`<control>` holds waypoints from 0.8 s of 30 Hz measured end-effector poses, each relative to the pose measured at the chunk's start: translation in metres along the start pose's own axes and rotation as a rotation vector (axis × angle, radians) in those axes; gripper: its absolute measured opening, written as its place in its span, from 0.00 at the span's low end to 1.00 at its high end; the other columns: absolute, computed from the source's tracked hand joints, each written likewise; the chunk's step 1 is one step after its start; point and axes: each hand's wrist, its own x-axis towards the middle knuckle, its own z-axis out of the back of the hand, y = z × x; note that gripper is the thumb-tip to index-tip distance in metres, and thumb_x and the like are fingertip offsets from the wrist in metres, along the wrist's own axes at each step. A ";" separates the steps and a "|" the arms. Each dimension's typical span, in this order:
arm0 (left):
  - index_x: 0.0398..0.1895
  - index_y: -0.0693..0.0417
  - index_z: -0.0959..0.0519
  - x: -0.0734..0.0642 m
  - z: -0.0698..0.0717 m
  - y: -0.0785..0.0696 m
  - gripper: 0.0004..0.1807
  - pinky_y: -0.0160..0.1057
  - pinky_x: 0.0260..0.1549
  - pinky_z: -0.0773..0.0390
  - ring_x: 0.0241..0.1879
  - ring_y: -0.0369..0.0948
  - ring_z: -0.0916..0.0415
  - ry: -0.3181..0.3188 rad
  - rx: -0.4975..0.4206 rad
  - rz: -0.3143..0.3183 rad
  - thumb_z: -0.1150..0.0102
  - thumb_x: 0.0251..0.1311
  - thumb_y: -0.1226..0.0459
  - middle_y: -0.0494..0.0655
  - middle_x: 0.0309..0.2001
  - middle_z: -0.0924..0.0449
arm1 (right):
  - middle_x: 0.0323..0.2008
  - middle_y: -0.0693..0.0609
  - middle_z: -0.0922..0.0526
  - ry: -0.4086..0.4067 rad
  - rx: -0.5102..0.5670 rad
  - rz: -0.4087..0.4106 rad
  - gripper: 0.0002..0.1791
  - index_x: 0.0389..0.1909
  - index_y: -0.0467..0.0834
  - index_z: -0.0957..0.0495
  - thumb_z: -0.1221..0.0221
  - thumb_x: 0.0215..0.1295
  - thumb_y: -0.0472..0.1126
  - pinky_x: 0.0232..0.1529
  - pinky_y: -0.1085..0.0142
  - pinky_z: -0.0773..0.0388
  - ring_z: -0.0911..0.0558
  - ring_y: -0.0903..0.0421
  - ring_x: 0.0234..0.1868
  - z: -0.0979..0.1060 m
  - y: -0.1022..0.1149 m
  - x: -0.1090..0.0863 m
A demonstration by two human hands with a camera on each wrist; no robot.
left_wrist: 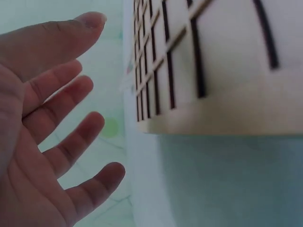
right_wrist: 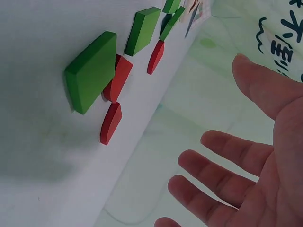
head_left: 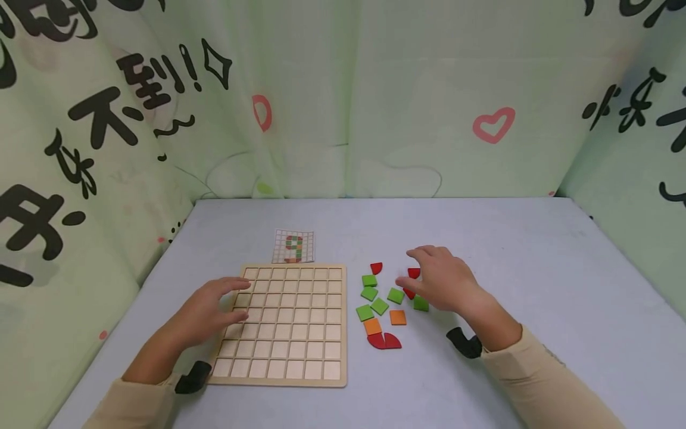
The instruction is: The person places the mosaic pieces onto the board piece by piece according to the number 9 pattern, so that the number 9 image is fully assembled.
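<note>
A square wooden grid board [head_left: 292, 325] lies on the table, its cells bare. My left hand [head_left: 211, 313] is over the board's left edge, thumb and fingers spread and holding nothing; the left wrist view shows that hand [left_wrist: 52, 109] beside the board's frame [left_wrist: 222, 116]. To the right of the board lie loose flat pieces: several green squares [head_left: 379, 306], orange squares [head_left: 398, 317] and red quarter-rounds [head_left: 393, 341]. My right hand [head_left: 442, 280] hovers by the far right pieces with fingers apart. Close to it are a green square [right_wrist: 92, 73] and a red piece [right_wrist: 111, 124].
A small pattern card [head_left: 293, 246] with a coloured figure on a grid lies just behind the board. The white table [head_left: 509, 238] reaches back to a pale green curtain [head_left: 418, 119] printed with dark characters and hearts. Black straps [head_left: 464, 342] sit at both wrists.
</note>
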 end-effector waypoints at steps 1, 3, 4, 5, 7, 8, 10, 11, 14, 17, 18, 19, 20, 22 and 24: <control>0.62 0.64 0.25 0.000 0.000 0.002 0.28 0.64 0.60 0.33 0.65 0.64 0.36 0.008 -0.014 0.002 0.30 0.60 0.64 0.62 0.63 0.27 | 0.60 0.34 0.25 0.002 0.008 0.005 0.32 0.62 0.33 0.26 0.36 0.66 0.52 0.54 0.41 0.25 0.27 0.34 0.60 -0.001 0.001 0.003; 0.62 0.64 0.24 0.000 -0.001 0.006 0.27 0.64 0.60 0.33 0.65 0.64 0.36 0.026 -0.044 0.018 0.30 0.60 0.64 0.62 0.63 0.27 | 0.59 0.34 0.24 0.004 0.026 0.012 0.30 0.62 0.33 0.25 0.37 0.67 0.50 0.54 0.42 0.25 0.27 0.35 0.59 -0.004 0.002 0.008; 0.61 0.63 0.24 0.000 -0.001 0.007 0.27 0.64 0.60 0.34 0.65 0.64 0.36 0.034 -0.054 0.029 0.30 0.60 0.64 0.62 0.62 0.26 | 0.59 0.35 0.24 0.006 0.038 0.013 0.29 0.61 0.34 0.25 0.37 0.67 0.49 0.55 0.43 0.25 0.27 0.35 0.59 -0.006 0.003 0.010; 0.61 0.63 0.23 0.000 -0.002 0.009 0.26 0.64 0.60 0.34 0.65 0.64 0.36 0.042 -0.058 0.041 0.30 0.60 0.64 0.63 0.62 0.26 | 0.59 0.35 0.24 0.008 0.049 0.014 0.28 0.61 0.34 0.25 0.37 0.67 0.48 0.55 0.43 0.25 0.26 0.36 0.59 -0.008 0.004 0.013; 0.60 0.62 0.22 0.000 -0.003 0.011 0.26 0.64 0.60 0.33 0.65 0.64 0.36 0.054 -0.063 0.067 0.29 0.59 0.63 0.63 0.62 0.26 | 0.58 0.35 0.23 0.013 0.072 0.017 0.26 0.60 0.34 0.24 0.37 0.68 0.46 0.56 0.44 0.24 0.26 0.36 0.59 -0.010 0.007 0.019; 0.60 0.61 0.22 0.000 -0.003 0.012 0.26 0.64 0.60 0.33 0.65 0.64 0.36 0.059 -0.067 0.077 0.29 0.59 0.63 0.62 0.62 0.26 | 0.58 0.36 0.22 0.018 0.081 0.016 0.25 0.60 0.33 0.24 0.38 0.68 0.45 0.56 0.45 0.24 0.25 0.37 0.59 -0.012 0.008 0.021; 0.59 0.60 0.22 0.000 -0.003 0.014 0.26 0.63 0.59 0.33 0.64 0.63 0.35 0.068 -0.068 0.091 0.28 0.58 0.63 0.62 0.61 0.25 | 0.57 0.36 0.21 0.030 0.091 0.012 0.24 0.59 0.33 0.24 0.37 0.68 0.44 0.57 0.46 0.24 0.25 0.38 0.58 -0.014 0.010 0.027; 0.59 0.60 0.22 0.000 -0.004 0.015 0.26 0.63 0.59 0.32 0.64 0.63 0.34 0.072 -0.068 0.097 0.28 0.57 0.63 0.61 0.60 0.25 | 0.56 0.37 0.21 0.036 0.093 0.011 0.24 0.59 0.33 0.24 0.37 0.68 0.43 0.57 0.46 0.25 0.24 0.38 0.58 -0.015 0.012 0.029; 0.60 0.60 0.22 0.000 -0.004 0.017 0.26 0.62 0.59 0.32 0.62 0.60 0.32 0.084 -0.067 0.111 0.28 0.57 0.63 0.58 0.58 0.23 | 0.55 0.38 0.20 0.059 0.092 0.003 0.23 0.59 0.33 0.24 0.38 0.68 0.41 0.57 0.47 0.24 0.23 0.40 0.56 -0.018 0.016 0.037; 0.59 0.60 0.22 0.001 -0.005 0.019 0.26 0.62 0.59 0.32 0.62 0.59 0.32 0.094 -0.069 0.131 0.28 0.57 0.64 0.57 0.57 0.23 | 0.53 0.38 0.19 0.072 0.091 -0.001 0.21 0.58 0.33 0.24 0.39 0.68 0.40 0.56 0.49 0.24 0.22 0.41 0.54 -0.020 0.020 0.045; 0.59 0.59 0.21 0.001 -0.004 0.019 0.26 0.62 0.59 0.33 0.63 0.60 0.32 0.099 -0.070 0.134 0.28 0.57 0.64 0.57 0.57 0.23 | 0.53 0.39 0.19 0.076 0.092 -0.003 0.21 0.58 0.33 0.23 0.39 0.68 0.39 0.56 0.49 0.23 0.22 0.42 0.53 -0.022 0.021 0.047; 0.59 0.59 0.21 0.001 -0.005 0.019 0.26 0.62 0.59 0.33 0.63 0.60 0.33 0.103 -0.075 0.140 0.28 0.57 0.64 0.57 0.58 0.23 | 0.53 0.39 0.19 0.078 0.095 -0.006 0.21 0.58 0.33 0.23 0.39 0.68 0.39 0.56 0.49 0.23 0.22 0.42 0.53 -0.023 0.022 0.049; 0.59 0.59 0.21 0.001 -0.005 0.019 0.25 0.62 0.59 0.33 0.64 0.60 0.34 0.108 -0.079 0.146 0.28 0.57 0.64 0.57 0.58 0.23 | 0.53 0.39 0.19 0.080 0.099 -0.007 0.20 0.58 0.33 0.23 0.39 0.68 0.39 0.56 0.49 0.24 0.22 0.42 0.53 -0.024 0.023 0.050; 0.57 0.58 0.20 0.000 -0.005 0.019 0.24 0.63 0.60 0.34 0.64 0.60 0.34 0.116 -0.083 0.151 0.28 0.57 0.63 0.58 0.58 0.24 | 0.53 0.39 0.19 0.087 0.109 -0.015 0.20 0.58 0.33 0.23 0.39 0.68 0.38 0.57 0.49 0.24 0.22 0.42 0.52 -0.027 0.023 0.053; 0.57 0.58 0.20 0.000 -0.006 0.020 0.24 0.63 0.60 0.34 0.64 0.61 0.34 0.124 -0.085 0.148 0.28 0.56 0.64 0.58 0.58 0.24 | 0.53 0.40 0.19 0.097 0.119 -0.026 0.20 0.57 0.33 0.23 0.39 0.68 0.38 0.57 0.50 0.24 0.22 0.43 0.52 -0.029 0.023 0.055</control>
